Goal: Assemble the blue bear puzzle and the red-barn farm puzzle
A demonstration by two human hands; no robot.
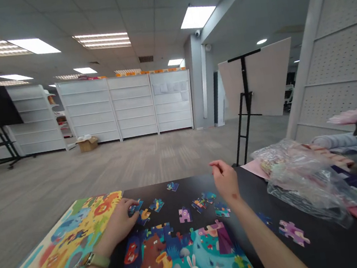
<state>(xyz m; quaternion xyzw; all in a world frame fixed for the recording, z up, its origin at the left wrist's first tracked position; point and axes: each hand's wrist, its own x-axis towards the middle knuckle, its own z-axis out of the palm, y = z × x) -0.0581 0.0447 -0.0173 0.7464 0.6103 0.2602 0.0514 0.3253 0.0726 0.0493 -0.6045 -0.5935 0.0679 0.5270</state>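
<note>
At the near side of the dark bench (346, 245), the joined jigsaw (184, 263) lies flat — a bear, rabbits and blue-green ground already read as one scene, though its near end runs out of view. Its far edge is ragged, with knobs and gaps showing, so I judge the large middle of the picture done and the strip beyond it left to fill. To the right, past the right forearm, lie a loose pink-purple piece (293, 232) and a dark blue piece (264, 219) partly hidden by the arm; to the left is a yellow animal picture (64, 249). Just beyond the ragged edge, a purple piece (184, 215) sits apart among several other loose pieces, none of them fitted. The left hand (124, 218) reaches to a blue piece (136, 207) at the left of this group, its fingers extended on or just over it; I cannot tell whether they grip. The right hand (225, 180) is raised at the right, fingers curled in narrowly, and whether anything is inside cannot be told. Farthest on the bench is one small blue-patterned piece (173, 186), alone and unjoined — well beyond stand white shelves (88, 111).
</note>
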